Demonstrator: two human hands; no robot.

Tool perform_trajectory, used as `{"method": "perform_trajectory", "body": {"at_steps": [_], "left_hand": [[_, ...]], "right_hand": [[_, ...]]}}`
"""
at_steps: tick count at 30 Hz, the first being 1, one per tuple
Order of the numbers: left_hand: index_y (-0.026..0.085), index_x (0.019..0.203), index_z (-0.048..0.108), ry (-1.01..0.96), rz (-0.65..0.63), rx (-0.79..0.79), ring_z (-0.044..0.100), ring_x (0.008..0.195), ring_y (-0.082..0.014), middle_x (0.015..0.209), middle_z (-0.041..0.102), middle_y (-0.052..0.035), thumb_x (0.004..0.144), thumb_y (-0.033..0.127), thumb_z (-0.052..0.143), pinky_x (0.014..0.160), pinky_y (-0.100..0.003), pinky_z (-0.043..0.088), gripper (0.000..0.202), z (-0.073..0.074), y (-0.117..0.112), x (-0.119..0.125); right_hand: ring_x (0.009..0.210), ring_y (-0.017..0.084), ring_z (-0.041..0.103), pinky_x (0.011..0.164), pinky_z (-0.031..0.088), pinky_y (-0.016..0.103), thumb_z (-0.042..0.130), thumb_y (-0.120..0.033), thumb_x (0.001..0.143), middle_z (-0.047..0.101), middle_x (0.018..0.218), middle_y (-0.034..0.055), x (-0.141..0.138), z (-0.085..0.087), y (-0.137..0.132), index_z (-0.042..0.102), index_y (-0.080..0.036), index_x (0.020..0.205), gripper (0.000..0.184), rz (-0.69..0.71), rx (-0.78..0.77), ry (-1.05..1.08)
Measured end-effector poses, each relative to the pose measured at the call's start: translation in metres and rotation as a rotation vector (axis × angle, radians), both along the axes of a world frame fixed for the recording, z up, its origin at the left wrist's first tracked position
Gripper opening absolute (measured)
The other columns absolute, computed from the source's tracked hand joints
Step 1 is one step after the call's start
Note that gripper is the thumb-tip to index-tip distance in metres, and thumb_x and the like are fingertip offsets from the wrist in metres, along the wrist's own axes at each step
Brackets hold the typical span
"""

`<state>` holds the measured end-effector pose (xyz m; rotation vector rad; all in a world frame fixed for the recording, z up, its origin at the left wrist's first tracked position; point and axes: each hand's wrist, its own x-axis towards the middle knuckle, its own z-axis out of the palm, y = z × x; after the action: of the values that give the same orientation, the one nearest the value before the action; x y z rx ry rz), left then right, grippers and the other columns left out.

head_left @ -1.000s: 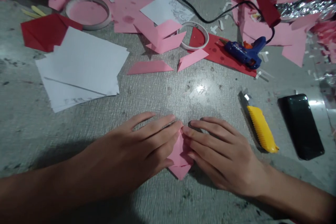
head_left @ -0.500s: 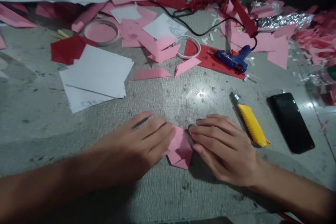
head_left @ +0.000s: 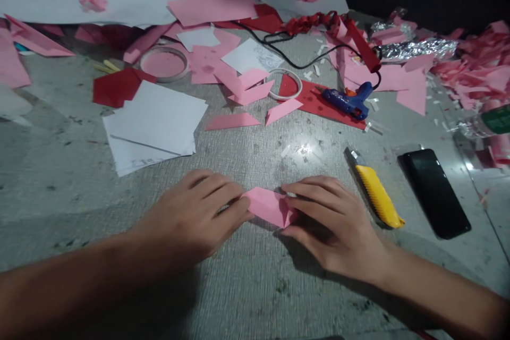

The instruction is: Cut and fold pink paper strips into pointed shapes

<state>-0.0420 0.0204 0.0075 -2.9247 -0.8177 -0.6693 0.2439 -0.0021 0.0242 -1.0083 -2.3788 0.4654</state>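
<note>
A small folded piece of pink paper (head_left: pixel 266 205) is between my two hands, just above or on the grey table (head_left: pixel 247 287). My left hand (head_left: pixel 207 212) pinches its left end between thumb and fingers. At the right end, my right hand (head_left: pixel 332 218) grips the paper with its fingertips, and a flap stands up there. Beyond the hands lie folded pink strips (head_left: pixel 232 121) and a pink folded paper unit (head_left: pixel 251 87). To the right of my right hand rests a yellow box cutter (head_left: pixel 378 194) with its blade pointing away.
A black phone (head_left: pixel 435 193) lies right of the cutter. A blue glue gun (head_left: pixel 346 101) with a black cord rests on red paper. White sheets (head_left: pixel 159 122) lie at left, tape rolls (head_left: pixel 164 62) behind. Pink scraps (head_left: pixel 474 64) and a bottle (head_left: pixel 490 121) are at right.
The pink paper has turned from upright to lying lengthwise between my hands. My left hand has shifted slightly left, and the whole view has tilted a little upward.
</note>
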Motion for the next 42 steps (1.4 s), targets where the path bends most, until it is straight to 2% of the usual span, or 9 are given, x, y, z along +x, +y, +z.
{"method": "perform_trajectory", "body": {"at_steps": [5,12,17,21,24,27,33,39,42], "left_hand": [[0.016,0.101,0.07,-0.022,-0.001,-0.091,0.06,0.085,-0.0213,0.094,0.07,-0.0053,0.106,0.018,0.058,0.078,-0.037,0.045,0.012,-0.003,0.0,-0.001],[0.015,0.107,0.069,-0.065,-0.02,-0.194,0.06,0.088,-0.0223,0.1,0.069,-0.0068,0.104,0.01,0.053,0.079,-0.037,0.042,0.017,-0.003,0.002,-0.001],[0.015,0.103,0.068,-0.098,-0.023,-0.193,0.061,0.085,-0.0218,0.096,0.07,-0.0061,0.107,0.015,0.053,0.08,-0.037,0.041,0.016,-0.001,0.002,-0.001],[0.018,0.107,0.068,-0.14,-0.032,-0.234,0.064,0.08,-0.0192,0.092,0.073,-0.0027,0.109,0.017,0.052,0.076,-0.036,0.04,0.017,0.0,0.001,-0.004],[0.02,0.111,0.069,-0.21,-0.013,-0.31,0.068,0.078,-0.0164,0.089,0.076,0.001,0.109,0.02,0.055,0.074,-0.033,0.043,0.014,0.001,-0.001,-0.005],[0.021,0.111,0.071,-0.332,0.016,-0.435,0.074,0.086,-0.0126,0.095,0.08,0.0028,0.109,0.023,0.058,0.078,-0.027,0.05,0.013,0.003,-0.004,-0.005],[0.024,0.102,0.075,-0.572,0.088,-0.66,0.075,0.084,-0.0056,0.099,0.079,0.0057,0.1,0.014,0.071,0.074,-0.014,0.054,0.012,0.011,-0.001,-0.002],[0.023,0.093,0.074,-0.614,0.084,-0.782,0.072,0.078,-0.0079,0.091,0.076,0.004,0.096,0.014,0.074,0.067,-0.017,0.054,0.009,0.012,-0.001,-0.003],[0.026,0.104,0.075,-0.608,0.152,-0.824,0.07,0.074,-0.0081,0.09,0.076,0.0048,0.095,0.02,0.079,0.067,-0.018,0.055,0.012,0.009,-0.005,-0.003]], "right_hand": [[0.116,0.026,0.068,0.098,0.059,0.049,0.069,-0.012,0.099,0.078,0.129,0.0086,0.002,-0.002,-0.001,0.074,-0.017,0.119,0.021,0.014,-0.018,-0.011],[0.118,0.027,0.067,0.099,0.057,0.051,0.065,-0.01,0.1,0.078,0.132,0.0091,0.002,-0.006,-0.001,0.07,-0.017,0.129,0.031,0.021,0.004,-0.042],[0.115,0.024,0.069,0.098,0.057,0.046,0.059,-0.003,0.101,0.077,0.132,0.0094,0.005,-0.005,0.0,0.07,-0.018,0.133,0.036,0.009,-0.012,0.012],[0.105,0.022,0.071,0.087,0.058,0.041,0.059,-0.003,0.101,0.076,0.127,0.0124,0.006,-0.002,-0.001,0.073,-0.018,0.129,0.034,-0.021,0.023,0.046],[0.081,0.017,0.069,0.07,0.055,0.033,0.058,-0.003,0.102,0.078,0.101,0.0074,0.006,-0.002,-0.003,0.073,-0.019,0.131,0.036,-0.045,0.039,0.055],[0.07,0.014,0.068,0.06,0.052,0.027,0.055,-0.001,0.102,0.078,0.091,0.0037,0.008,-0.002,-0.005,0.068,-0.021,0.14,0.045,0.008,-0.02,0.149],[0.093,0.014,0.08,0.078,0.065,0.023,0.071,-0.008,0.099,0.083,0.112,0.0042,0.008,-0.002,-0.005,0.075,-0.03,0.137,0.044,0.06,-0.224,0.415],[0.092,0.017,0.081,0.081,0.067,0.026,0.079,-0.011,0.094,0.084,0.109,0.0053,0.005,0.001,0.0,0.086,-0.027,0.113,0.026,-0.063,-0.426,0.502],[0.084,0.016,0.08,0.071,0.066,0.024,0.077,-0.012,0.095,0.084,0.107,0.0054,0.004,0.001,-0.001,0.086,-0.027,0.109,0.022,-0.094,-0.484,0.528]]}}
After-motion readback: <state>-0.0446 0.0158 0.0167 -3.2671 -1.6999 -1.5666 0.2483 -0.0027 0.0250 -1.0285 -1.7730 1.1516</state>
